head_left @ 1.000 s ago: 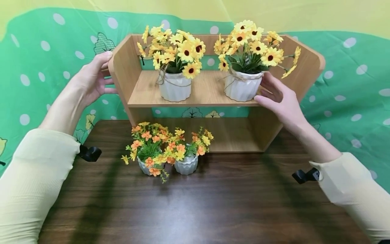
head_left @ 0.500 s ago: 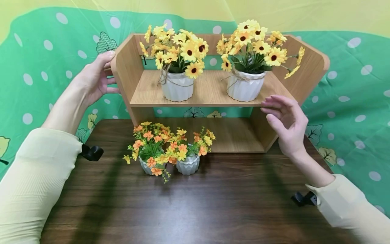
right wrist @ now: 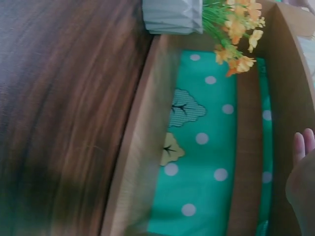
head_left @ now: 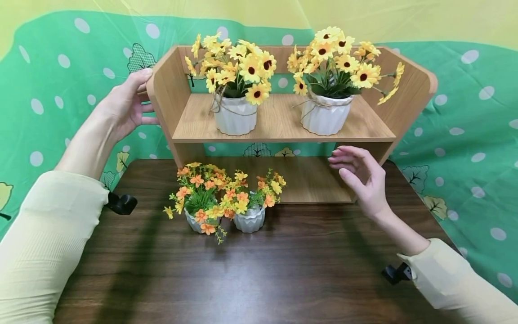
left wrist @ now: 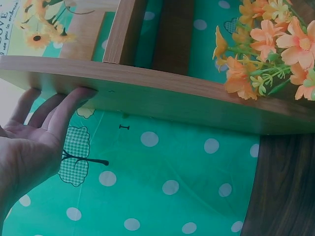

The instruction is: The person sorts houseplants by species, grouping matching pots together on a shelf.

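My left hand point(head_left: 126, 106) rests on the left side panel of a two-tier wooden shelf point(head_left: 283, 138). In the left wrist view its fingertips touch the panel's outer face, the fingers fairly straight. My right hand point(head_left: 363, 180) hovers, fingers loosely bent and holding nothing, in front of the shelf's lower right opening. On the upper board stand two white pots of yellow daisies, the left pot point(head_left: 236, 118) and the right pot point(head_left: 325, 116). Before the lower tier, two small pots of orange and yellow flowers, one left point(head_left: 197, 221) and one right point(head_left: 249, 220), stand side by side.
A dark wooden table point(head_left: 243, 274) carries the shelf and the small pots. Behind hangs a green and yellow cloth point(head_left: 465, 112) with white dots and trees. Black wrist cameras sit at both cuffs, the left camera point(head_left: 122, 204) and the right camera point(head_left: 396, 273).
My right hand has let go of the right daisy pot and moved down to the lower tier's front. The left hand stays on the side panel.
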The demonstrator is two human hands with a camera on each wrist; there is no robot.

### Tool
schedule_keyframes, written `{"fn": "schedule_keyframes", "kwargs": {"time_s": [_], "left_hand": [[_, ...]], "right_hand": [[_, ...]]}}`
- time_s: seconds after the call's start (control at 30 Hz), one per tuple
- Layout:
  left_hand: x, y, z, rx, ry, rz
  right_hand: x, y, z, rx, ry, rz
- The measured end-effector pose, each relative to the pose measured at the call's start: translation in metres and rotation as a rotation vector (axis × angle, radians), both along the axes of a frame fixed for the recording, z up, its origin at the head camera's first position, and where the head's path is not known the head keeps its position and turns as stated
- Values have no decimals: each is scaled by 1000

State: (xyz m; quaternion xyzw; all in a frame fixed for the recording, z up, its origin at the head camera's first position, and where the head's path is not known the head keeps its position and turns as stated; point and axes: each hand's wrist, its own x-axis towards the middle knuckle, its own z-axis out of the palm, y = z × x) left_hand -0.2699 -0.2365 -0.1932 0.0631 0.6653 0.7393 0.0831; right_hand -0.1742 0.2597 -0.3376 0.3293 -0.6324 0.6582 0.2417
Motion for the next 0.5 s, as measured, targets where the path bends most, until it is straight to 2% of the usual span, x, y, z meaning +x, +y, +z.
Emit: {"fn": "schedule_keyframes", "kwargs": {"time_s": [0.2,0.5], "left_hand": [[-1,1,1,-10,2,-2],[1,1,0,-19,-7,-2]], "right_hand": [[0,0,-19,64,-75,9],[0,-6,-52,266,-232,24]]}}
